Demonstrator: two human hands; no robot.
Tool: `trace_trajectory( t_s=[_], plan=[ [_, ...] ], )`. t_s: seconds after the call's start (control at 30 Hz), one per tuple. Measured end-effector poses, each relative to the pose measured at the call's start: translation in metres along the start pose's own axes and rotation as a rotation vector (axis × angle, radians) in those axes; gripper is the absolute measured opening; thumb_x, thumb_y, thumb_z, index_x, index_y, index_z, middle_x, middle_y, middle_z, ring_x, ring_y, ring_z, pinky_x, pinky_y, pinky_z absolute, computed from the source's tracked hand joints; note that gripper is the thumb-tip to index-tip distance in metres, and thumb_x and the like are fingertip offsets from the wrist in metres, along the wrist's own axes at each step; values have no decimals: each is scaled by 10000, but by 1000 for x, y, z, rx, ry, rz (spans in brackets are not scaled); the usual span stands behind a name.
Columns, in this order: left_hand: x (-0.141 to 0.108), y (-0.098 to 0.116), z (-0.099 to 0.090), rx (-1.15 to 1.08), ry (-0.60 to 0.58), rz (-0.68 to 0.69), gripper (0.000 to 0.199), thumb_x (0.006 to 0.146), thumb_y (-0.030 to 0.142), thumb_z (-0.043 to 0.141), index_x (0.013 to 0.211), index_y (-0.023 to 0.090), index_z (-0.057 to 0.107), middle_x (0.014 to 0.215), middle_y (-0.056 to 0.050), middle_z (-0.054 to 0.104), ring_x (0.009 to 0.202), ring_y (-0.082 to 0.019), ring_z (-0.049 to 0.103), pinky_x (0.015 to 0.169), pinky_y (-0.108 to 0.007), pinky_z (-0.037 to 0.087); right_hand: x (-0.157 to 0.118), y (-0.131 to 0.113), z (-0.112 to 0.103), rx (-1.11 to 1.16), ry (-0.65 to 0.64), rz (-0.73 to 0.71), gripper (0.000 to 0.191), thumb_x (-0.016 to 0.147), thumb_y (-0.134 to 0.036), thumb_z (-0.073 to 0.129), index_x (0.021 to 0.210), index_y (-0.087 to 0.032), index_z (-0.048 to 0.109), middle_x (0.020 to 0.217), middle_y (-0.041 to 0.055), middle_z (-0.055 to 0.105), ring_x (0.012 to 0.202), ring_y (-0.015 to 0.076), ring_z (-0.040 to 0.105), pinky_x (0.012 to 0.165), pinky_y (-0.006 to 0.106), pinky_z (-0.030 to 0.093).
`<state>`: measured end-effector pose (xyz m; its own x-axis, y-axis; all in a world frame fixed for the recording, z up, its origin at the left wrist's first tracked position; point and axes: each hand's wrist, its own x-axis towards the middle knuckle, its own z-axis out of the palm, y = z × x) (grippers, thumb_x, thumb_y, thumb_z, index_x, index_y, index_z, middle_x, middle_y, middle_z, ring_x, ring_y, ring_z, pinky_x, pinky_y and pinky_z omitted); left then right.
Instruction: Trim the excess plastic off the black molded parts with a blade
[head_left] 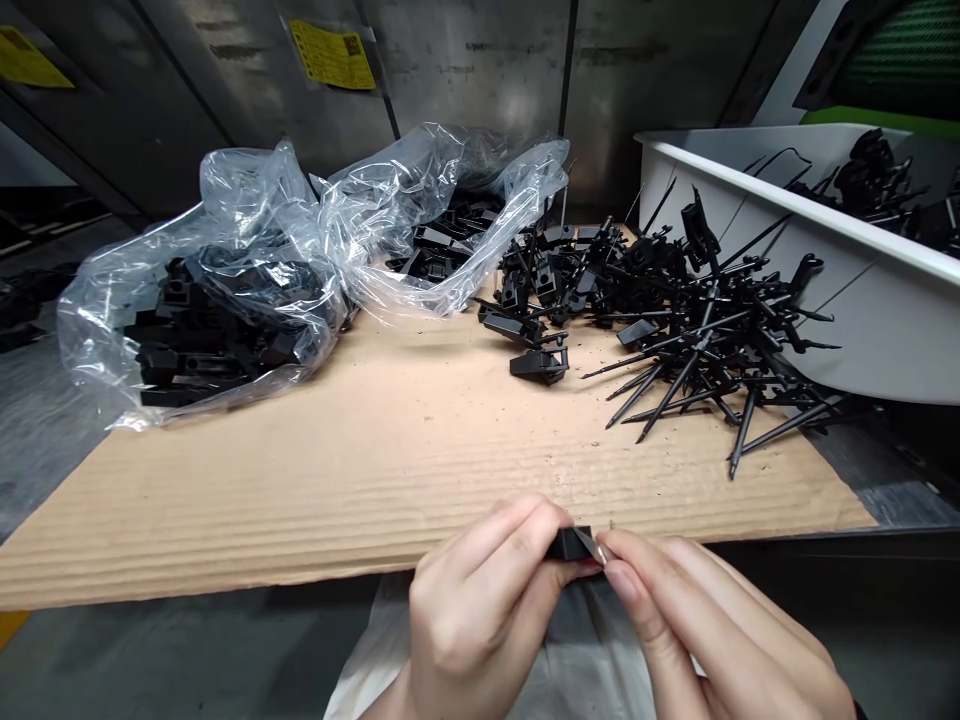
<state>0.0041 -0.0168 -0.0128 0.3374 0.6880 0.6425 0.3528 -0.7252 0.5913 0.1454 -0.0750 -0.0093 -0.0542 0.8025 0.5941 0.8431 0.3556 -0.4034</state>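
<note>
By the cardboard's (337,490) front edge, we are pinching one black part (568,544) in our left hand (476,600), one blade (592,545) in our right hand (712,615), its long axis slanting, tip pointing forward-left; two clear bags (247,205) are lying beyond.

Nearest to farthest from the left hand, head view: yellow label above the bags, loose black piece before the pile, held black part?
1. Held black part: in left hand.
2. Loose black piece: ahead, on cardboard.
3. Yellow label: far back, left.
</note>
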Motion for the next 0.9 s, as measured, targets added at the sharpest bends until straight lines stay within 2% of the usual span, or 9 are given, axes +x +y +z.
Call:
trace_trajectory(
  t_s=[0.27, 0.37, 0.43, 0.53, 0.6, 0.67, 0.8, 0.9],
  plan=[
    [-11, -2, 0, 54, 6, 2, 255, 759, -27, 566, 948, 136, 621, 881, -45, 684, 762, -142, 669, 745, -188, 528, 2, 12, 0, -61, -67, 55, 158, 857, -141, 491, 953, -136, 617, 744, 49, 663, 654, 140, 645, 634, 209, 519],
    [-12, -3, 0, 33, -13, -8, 219, 766, -6, 579, 921, 143, 620, 847, -37, 681, 743, -144, 667, 717, -189, 530, 1, 13, -3, 12, -33, 81, 158, 850, -119, 496, 963, -141, 606, 778, 50, 671, 697, 135, 650, 675, 194, 516],
    [-9, -2, -2, 4, -32, -31, 172, 777, 21, 588, 891, 146, 620, 813, -33, 678, 709, -141, 666, 676, -183, 529, 2, 10, -5, 77, -55, 97, 163, 850, -112, 491, 962, -152, 602, 769, 44, 661, 708, 130, 649, 662, 181, 518],
    [-2, 1, -4, -22, -35, -38, 101, 801, 71, 578, 855, 149, 613, 762, -30, 672, 656, -137, 665, 616, -175, 530, 3, 5, -5, 133, -75, 108, 232, 879, -220, 492, 1088, -163, 576, 762, 39, 642, 703, 121, 643, 625, 162, 517],
    [4, 3, -4, -27, -15, -6, 88, 813, 82, 555, 836, 151, 605, 722, -24, 664, 623, -129, 660, 581, -163, 531, 2, 3, -1, 146, -84, 74, 348, 886, -333, 482, 1198, -185, 531, 747, 36, 639, 663, 121, 636, 579, 165, 514],
    [8, 4, -4, -29, 3, 11, 101, 817, 81, 539, 808, 162, 599, 684, -13, 650, 598, -122, 649, 554, -155, 530, 0, 0, 4, 175, -101, 35, 417, 874, -378, 493, 1253, -206, 497, 717, 31, 640, 611, 120, 625, 537, 169, 507],
    [8, 4, -4, -66, -19, -43, 86, 810, 103, 562, 772, 164, 609, 685, -25, 656, 587, -138, 643, 534, -179, 530, -5, -3, 11, 290, -8, 138, 359, 871, -346, 508, 1203, -210, 538, 772, 35, 663, 594, 101, 621, 560, 150, 503],
    [6, 4, -6, -78, -51, -95, 73, 796, 110, 592, 748, 151, 628, 695, -38, 665, 596, -148, 643, 548, -191, 523, -6, -2, 9, 335, 29, 199, 280, 862, -319, 527, 1114, -216, 592, 764, 17, 661, 597, 90, 621, 574, 127, 497]
  ],
)
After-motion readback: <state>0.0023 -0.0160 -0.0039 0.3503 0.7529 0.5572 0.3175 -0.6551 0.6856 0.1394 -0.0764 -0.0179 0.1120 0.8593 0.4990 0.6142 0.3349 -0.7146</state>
